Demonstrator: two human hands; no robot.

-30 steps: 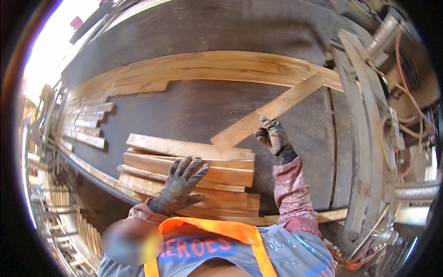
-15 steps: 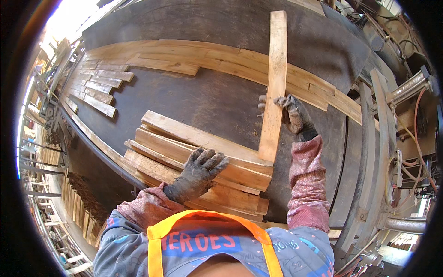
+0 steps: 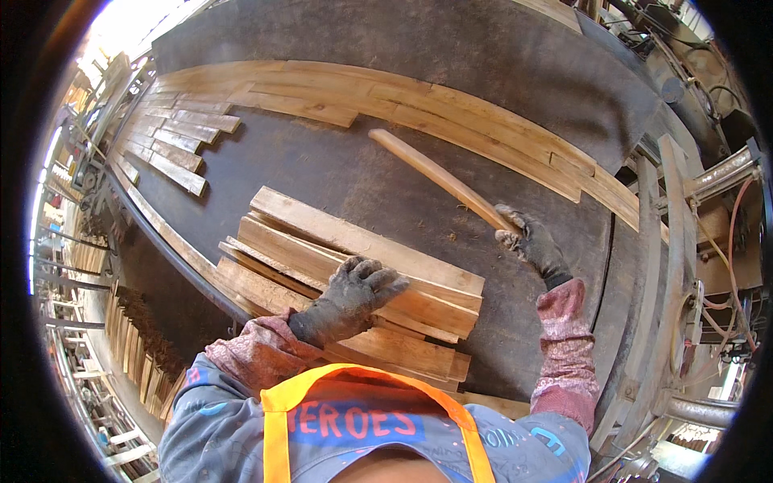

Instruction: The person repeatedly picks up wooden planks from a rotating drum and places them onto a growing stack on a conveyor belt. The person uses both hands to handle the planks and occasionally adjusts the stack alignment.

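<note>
My right hand [image 3: 529,241], in a dark, dusty glove, grips one end of a wooden board [image 3: 439,179]. The board is tilted edge-up above the dark tabletop, its far end pointing up and to the left. My left hand [image 3: 348,299], gloved the same way, rests with fingers extended on a stack of wooden boards [image 3: 366,245] close to my body. Several boards in that stack lie unevenly on one another. Beyond the held board, a row of boards laid end to end [image 3: 451,113] curves across the table.
Staggered short boards [image 3: 181,149] lie at the far left of the dark table [image 3: 322,165]. A metal rail [image 3: 173,245] edges its left side. Machinery with a cylinder and hoses [image 3: 721,189] stands at the right. More upright boards [image 3: 138,362] sit below at the left.
My right hand has swung the board from nearly upright to a leftward slant and turned it onto its edge, off the stack. My left hand stays on the stack.
</note>
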